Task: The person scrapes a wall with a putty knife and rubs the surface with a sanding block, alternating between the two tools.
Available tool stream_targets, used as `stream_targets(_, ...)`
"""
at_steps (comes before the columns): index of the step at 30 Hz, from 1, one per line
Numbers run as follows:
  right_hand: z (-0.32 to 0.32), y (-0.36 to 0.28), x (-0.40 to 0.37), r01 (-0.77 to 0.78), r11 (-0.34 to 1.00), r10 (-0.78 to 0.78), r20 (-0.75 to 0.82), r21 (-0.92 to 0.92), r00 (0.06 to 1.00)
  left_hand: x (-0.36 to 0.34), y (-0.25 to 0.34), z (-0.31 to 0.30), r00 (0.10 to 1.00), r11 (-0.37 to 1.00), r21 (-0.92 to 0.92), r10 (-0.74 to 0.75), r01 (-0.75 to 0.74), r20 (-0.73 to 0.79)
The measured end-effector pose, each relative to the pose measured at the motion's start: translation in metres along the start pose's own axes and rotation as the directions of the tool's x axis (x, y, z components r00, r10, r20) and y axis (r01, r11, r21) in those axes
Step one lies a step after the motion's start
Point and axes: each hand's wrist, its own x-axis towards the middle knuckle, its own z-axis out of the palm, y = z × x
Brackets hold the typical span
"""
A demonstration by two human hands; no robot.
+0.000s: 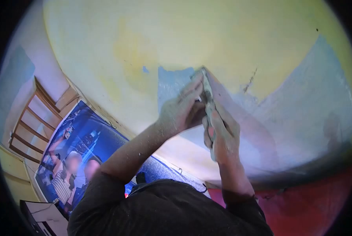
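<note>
My right hand (pixel 224 135) is wrapped round the lower part of a long, pale-smeared scraper-like tool (pixel 206 84), which looks narrow from this angle. My left hand (pixel 182 106) presses against its upper part, fingers pointing up along it and thumb side partly hidden. The tool's top end lies close to the wall (pixel 219 43), at the jagged border between yellow paint and a grey-blue patch (pixel 172 80). Both forearms are flecked with pale dust.
A large grey area (pixel 302 94) covers the wall at right, beside a dark crack (pixel 250 80). Along the left hang a blue photo poster (pixel 105 129) and a slatted wooden frame (pixel 32 128). A red surface (pixel 310 204) lies at lower right.
</note>
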Motion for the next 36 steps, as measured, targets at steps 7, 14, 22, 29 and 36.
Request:
stream_targets(7,-0.006,0.013,-0.008,0.059,0.998,-0.059,-0.009,0.034,0.998,0.0,0.001,0.002,0.999,1.0,0.003,0.015,-0.015,0.044)
stream_targets(14,0.006,-0.001,0.008,-0.007,0.999,0.007,-0.003,0.054,1.0,0.011,-0.007,-0.006,0.999,0.999,0.038,0.04,-0.039,-0.025)
stream_targets(22,0.005,-0.005,0.004,-0.015,0.999,0.016,-0.005,0.035,1.0,0.007,-0.008,-0.003,0.999,0.998,0.047,0.033,-0.032,-0.022)
stream_targets(29,-0.036,0.005,-0.035,0.024,0.998,-0.02,-0.079,0.05,0.997,-0.001,0.028,0.023,0.996,0.997,-0.073,0.009,-0.002,0.089)
stream_targets(36,-0.03,-0.009,-0.02,0.061,0.997,-0.059,-0.035,0.052,0.998,0.014,0.027,0.022,1.0,1.0,-0.006,-0.012,0.013,0.023)
